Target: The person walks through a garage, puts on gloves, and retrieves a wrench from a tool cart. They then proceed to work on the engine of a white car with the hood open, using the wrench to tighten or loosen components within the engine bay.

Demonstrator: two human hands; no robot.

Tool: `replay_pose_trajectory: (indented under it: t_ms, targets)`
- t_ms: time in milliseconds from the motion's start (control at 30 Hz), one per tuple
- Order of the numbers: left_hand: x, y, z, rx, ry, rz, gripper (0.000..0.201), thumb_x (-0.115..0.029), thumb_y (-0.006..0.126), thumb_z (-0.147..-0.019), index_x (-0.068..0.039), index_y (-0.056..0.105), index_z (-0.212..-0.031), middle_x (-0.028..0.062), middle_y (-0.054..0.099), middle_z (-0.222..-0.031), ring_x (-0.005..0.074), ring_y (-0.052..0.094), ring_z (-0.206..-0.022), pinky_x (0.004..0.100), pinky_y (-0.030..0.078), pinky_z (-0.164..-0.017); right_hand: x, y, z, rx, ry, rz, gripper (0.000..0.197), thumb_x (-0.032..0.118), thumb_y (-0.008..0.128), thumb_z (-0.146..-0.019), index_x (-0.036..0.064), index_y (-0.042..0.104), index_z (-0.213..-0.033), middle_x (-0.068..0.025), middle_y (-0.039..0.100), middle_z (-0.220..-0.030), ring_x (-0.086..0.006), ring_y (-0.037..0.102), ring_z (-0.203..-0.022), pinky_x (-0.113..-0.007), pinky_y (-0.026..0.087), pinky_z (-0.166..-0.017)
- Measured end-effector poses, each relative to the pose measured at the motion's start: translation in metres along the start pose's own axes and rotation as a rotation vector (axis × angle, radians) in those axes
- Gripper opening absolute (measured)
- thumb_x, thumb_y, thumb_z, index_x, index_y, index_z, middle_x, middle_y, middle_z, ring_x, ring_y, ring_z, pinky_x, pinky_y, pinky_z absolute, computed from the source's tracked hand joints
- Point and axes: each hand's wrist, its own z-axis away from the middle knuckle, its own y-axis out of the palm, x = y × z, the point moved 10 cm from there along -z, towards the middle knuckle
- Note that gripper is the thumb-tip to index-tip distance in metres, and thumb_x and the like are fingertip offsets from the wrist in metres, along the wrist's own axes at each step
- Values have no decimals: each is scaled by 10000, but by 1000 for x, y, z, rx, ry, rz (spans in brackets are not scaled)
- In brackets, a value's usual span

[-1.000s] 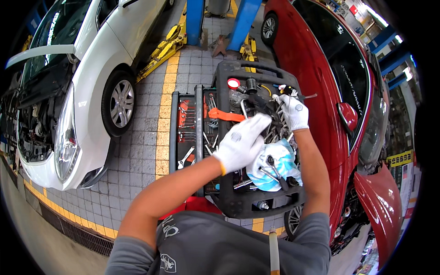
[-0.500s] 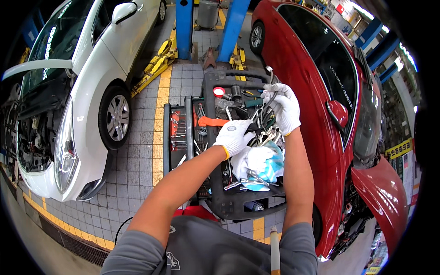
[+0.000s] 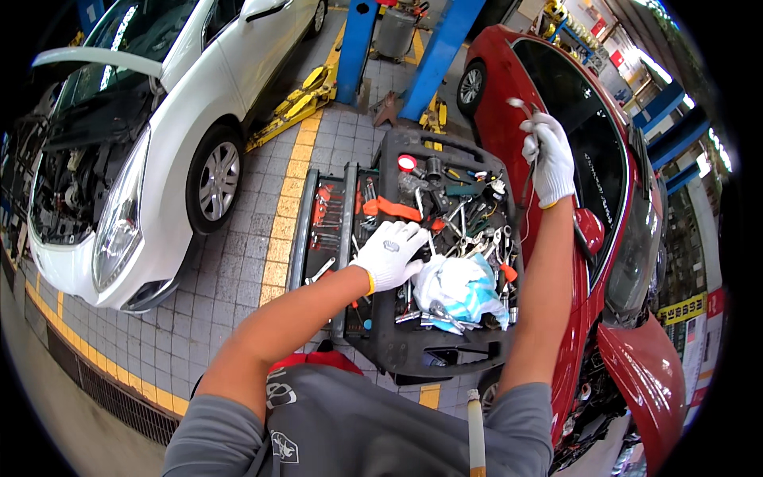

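Note:
My right hand [image 3: 548,159], in a white knit glove, is raised beyond the right edge of the tool cart [image 3: 389,179]. Its fingers are closed around a thin grey cable with a pale end [image 3: 517,103] pointing up; a thin length hangs below the hand. My left hand [image 3: 389,256], gloved alike, lies over the cart's left side with fingers stretched and nothing gripped. Just beside it is a crumpled white and blue cloth [image 3: 457,286]. Beyond its fingertips lies an orange-handled tool [image 3: 391,209]. Wrenches [image 3: 497,238], pliers and sockets crowd the top tray.
An open drawer [image 3: 322,219] holding wrenches juts from the cart's left. A white car [image 3: 187,151] with its hood up stands left, a red car [image 3: 509,79] right. Blue lift posts [image 3: 356,56] and a yellow lift arm [image 3: 298,103] stand behind.
My right hand has lifted the cable up and to the right, away from the tools. The left hand has shifted left and its fingers have spread. The view has turned slightly.

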Motion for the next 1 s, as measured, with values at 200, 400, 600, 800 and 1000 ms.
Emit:
replay_pose_trajectory:
  t_ms: [200,400,600,800,1000]
  targets:
    - [8,-45,23,-9,-117,194,443,-357,567,-954,-25,626,-1240,183,665,-1240,339,606,-1191,432,450,-1044,-32,-14,15,127,-7,938,277,157,582,-953,20,691,-1168,-95,740,-1068,-159,678,-989,-293,503,-911]
    - [32,-59,94,-31,-230,309,448,-372,543,-986,-40,628,-1275,192,672,-1227,366,616,-1167,431,440,-1065,49,-26,53,-247,-229,998,327,179,563,-978,38,689,-1245,-22,678,-892,-86,595,-761,-245,487,-721]
    - [45,-86,215,85,-573,651,473,-386,553,-1028,-46,596,-1355,154,675,-1197,236,638,-1142,339,473,-1008,132,75,108,-248,-360,486,408,152,528,-1016,-38,564,-1375,30,538,-789,-13,425,-654,-164,319,-576]
    - [65,-162,305,-466,-382,1520,582,-389,437,-1084,-11,372,-1522,156,562,-1400,280,576,-1261,408,413,-1112,70,289,214,196,-380,303,357,133,505,-1023,-84,573,-1298,-159,670,-1081,-92,573,-681,-216,439,-594]
    - [94,-327,521,-1270,-379,1663,513,-428,400,-1083,-16,499,-1371,171,632,-1256,339,627,-1161,509,458,-1078,-51,578,391,992,-26,-105,399,52,559,-950,-73,549,-1328,-102,669,-754,-143,631,-612,-267,515,-606]
